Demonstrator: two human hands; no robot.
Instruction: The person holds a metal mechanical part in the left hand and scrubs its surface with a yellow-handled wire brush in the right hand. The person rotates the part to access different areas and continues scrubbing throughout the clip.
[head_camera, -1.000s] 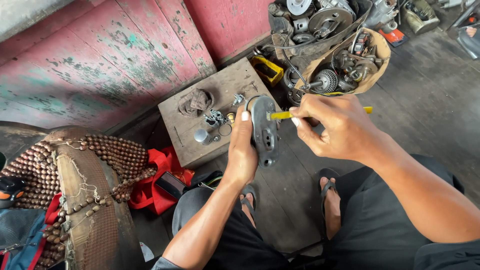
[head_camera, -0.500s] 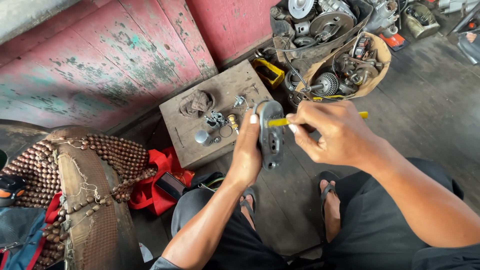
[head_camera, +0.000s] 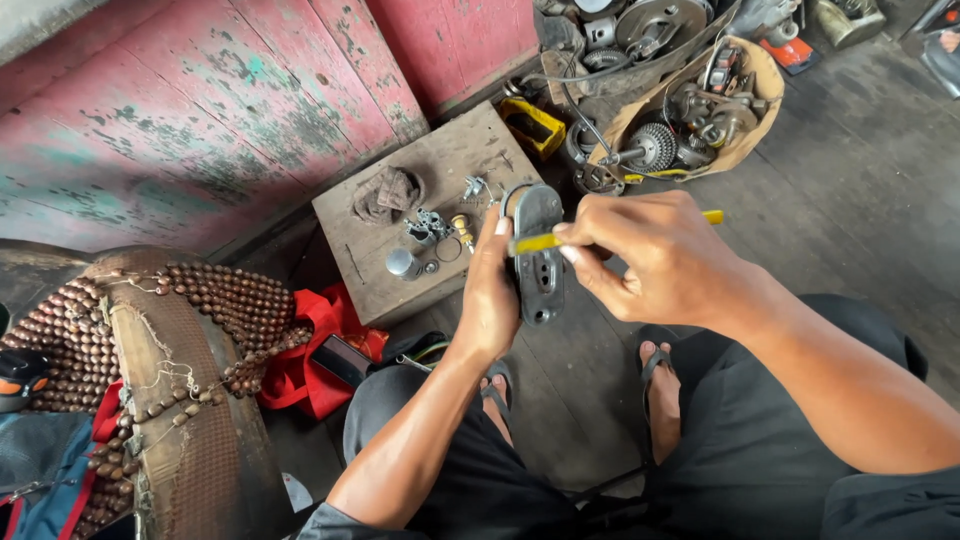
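My left hand grips a grey metal housing part and holds it upright above the edge of a small wooden block table. Wrapped around a yellow-handled tool, my right hand presses the tool's tip end against the upper face of the metal part. The yellow handle's other end sticks out past my knuckles on the right. On the wooden block lie a crumpled rag, a small metal cylinder and several small metal fittings.
A cardboard box of gears and engine parts sits at the far right, with more metal parts behind it. A worn red wooden wall runs along the back. At left are a beaded seat cover and a red cloth.
Both hands with the metal part and tool have shifted slightly right and nearer to me. The grips are unchanged.
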